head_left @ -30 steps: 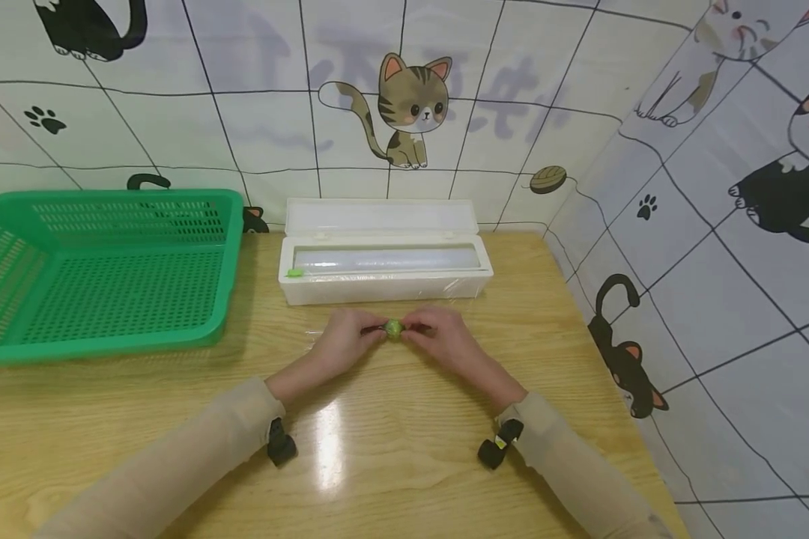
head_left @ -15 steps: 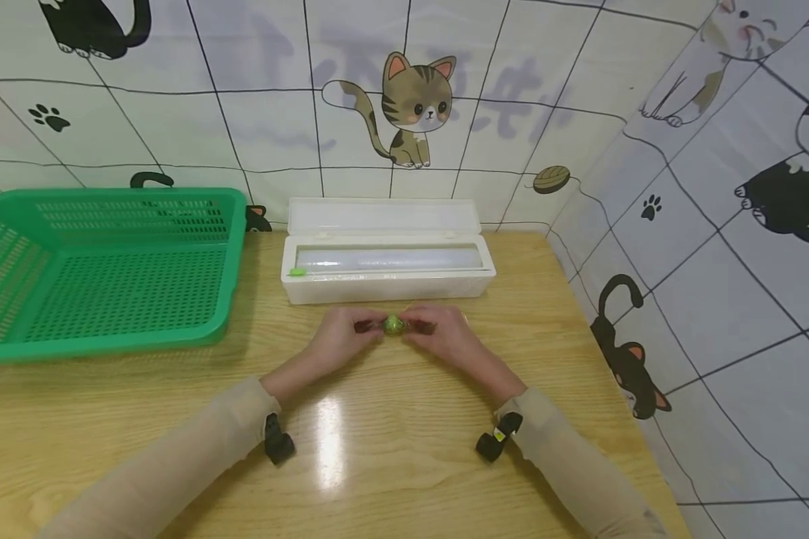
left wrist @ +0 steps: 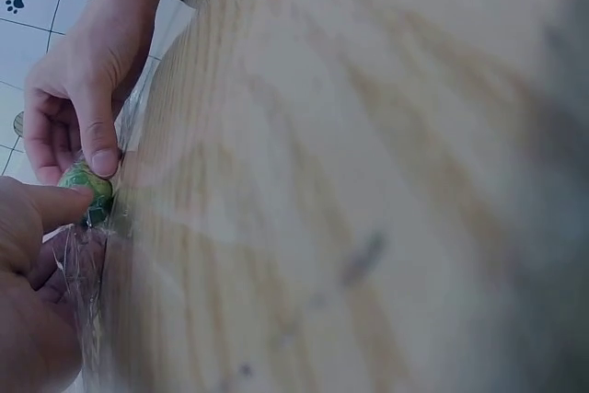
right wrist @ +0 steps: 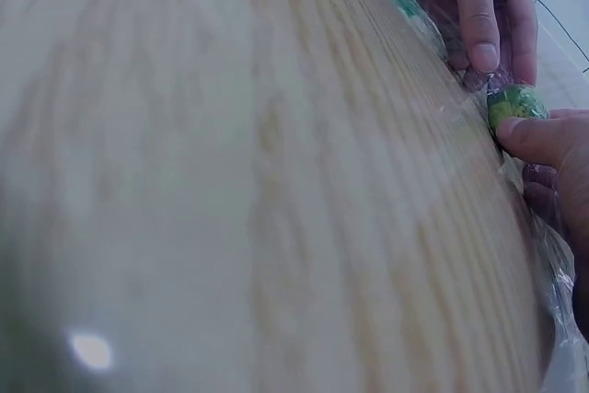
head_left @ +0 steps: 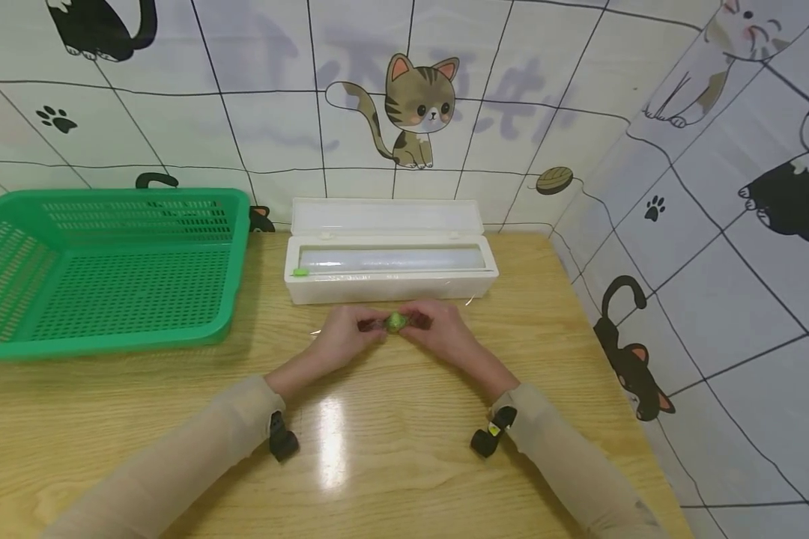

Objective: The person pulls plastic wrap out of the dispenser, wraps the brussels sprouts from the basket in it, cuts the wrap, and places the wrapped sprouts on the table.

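Left hand [head_left: 342,333] and right hand [head_left: 440,327], fingers nearly closed, pinch either side of the small round green item [head_left: 396,323] in front of the long white box [head_left: 391,289]; even tension should keep its clear plastic film [right wrist: 560,273] snug.

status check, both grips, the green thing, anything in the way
Left grip and right grip: pinching from opposite sides. Green item: held between them, in clear film. Nothing seen blocking; white box, lid open, just beyond.

The bench [head_left: 404,464] is of pale grained wood; a green basket [head_left: 108,349] stands on it at ten o'clock; a white box [head_left: 391,288] stands at twelve, clear film [right wrist: 556,269] lying before it.
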`<action>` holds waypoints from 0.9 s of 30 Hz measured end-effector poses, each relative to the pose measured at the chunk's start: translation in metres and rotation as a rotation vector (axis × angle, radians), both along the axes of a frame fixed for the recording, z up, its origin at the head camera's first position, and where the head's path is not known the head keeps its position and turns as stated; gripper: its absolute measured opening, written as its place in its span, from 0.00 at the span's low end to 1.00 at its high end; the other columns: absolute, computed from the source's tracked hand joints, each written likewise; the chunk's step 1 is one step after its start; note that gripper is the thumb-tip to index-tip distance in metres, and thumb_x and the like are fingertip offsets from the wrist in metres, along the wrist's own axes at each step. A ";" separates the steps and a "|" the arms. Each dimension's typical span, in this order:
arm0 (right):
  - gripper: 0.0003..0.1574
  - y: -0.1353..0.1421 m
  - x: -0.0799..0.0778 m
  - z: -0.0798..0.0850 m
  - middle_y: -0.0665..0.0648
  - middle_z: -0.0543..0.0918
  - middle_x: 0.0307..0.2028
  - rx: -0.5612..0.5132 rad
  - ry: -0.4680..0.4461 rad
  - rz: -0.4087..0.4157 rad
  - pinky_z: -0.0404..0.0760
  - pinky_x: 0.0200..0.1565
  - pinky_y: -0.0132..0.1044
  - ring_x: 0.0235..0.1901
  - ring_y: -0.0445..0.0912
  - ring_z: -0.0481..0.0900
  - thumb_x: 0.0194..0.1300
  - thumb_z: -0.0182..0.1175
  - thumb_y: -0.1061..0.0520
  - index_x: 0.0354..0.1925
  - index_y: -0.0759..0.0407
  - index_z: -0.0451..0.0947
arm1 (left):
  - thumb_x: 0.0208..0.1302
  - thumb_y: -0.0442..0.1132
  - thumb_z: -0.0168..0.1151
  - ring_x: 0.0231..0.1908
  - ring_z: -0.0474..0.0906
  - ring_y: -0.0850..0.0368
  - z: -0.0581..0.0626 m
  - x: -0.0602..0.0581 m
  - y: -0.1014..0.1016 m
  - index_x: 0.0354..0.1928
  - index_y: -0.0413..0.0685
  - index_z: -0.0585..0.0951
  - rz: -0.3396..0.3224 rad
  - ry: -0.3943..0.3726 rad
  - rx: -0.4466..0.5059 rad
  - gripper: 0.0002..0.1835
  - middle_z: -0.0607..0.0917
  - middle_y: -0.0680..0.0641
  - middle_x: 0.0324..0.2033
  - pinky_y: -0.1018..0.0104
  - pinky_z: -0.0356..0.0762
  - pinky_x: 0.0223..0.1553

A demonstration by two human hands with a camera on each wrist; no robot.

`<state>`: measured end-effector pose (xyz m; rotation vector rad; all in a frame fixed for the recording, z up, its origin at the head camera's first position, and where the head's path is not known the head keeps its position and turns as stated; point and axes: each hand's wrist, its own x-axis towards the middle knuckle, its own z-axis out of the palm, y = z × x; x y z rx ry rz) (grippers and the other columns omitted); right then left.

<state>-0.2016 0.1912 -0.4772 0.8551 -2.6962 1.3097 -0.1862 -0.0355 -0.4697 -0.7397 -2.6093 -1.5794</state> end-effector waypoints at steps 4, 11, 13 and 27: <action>0.20 0.003 -0.001 -0.002 0.55 0.89 0.40 -0.051 -0.008 -0.009 0.85 0.44 0.37 0.38 0.45 0.84 0.57 0.76 0.65 0.50 0.60 0.87 | 0.57 0.24 0.74 0.37 0.85 0.54 0.001 0.000 0.003 0.48 0.34 0.88 -0.007 -0.004 0.023 0.15 0.90 0.40 0.41 0.66 0.84 0.40; 0.20 0.006 -0.001 -0.003 0.55 0.89 0.42 -0.060 0.049 0.017 0.85 0.44 0.37 0.38 0.45 0.84 0.58 0.76 0.63 0.50 0.61 0.87 | 0.56 0.24 0.74 0.37 0.85 0.53 0.000 -0.001 0.004 0.49 0.35 0.88 -0.014 0.053 -0.021 0.17 0.90 0.41 0.41 0.64 0.84 0.40; 0.19 0.006 -0.001 -0.004 0.56 0.89 0.43 -0.053 0.061 0.027 0.85 0.44 0.37 0.39 0.45 0.84 0.58 0.75 0.63 0.49 0.61 0.87 | 0.56 0.25 0.74 0.38 0.84 0.53 0.001 -0.002 0.005 0.48 0.38 0.88 -0.009 0.090 -0.061 0.16 0.90 0.42 0.40 0.62 0.84 0.41; 0.14 0.001 -0.004 0.003 0.57 0.88 0.47 0.028 0.023 0.008 0.82 0.54 0.42 0.48 0.49 0.84 0.67 0.70 0.60 0.50 0.62 0.86 | 0.54 0.31 0.79 0.45 0.84 0.48 -0.001 -0.014 0.009 0.44 0.40 0.90 0.023 0.343 -0.259 0.13 0.90 0.44 0.41 0.56 0.81 0.53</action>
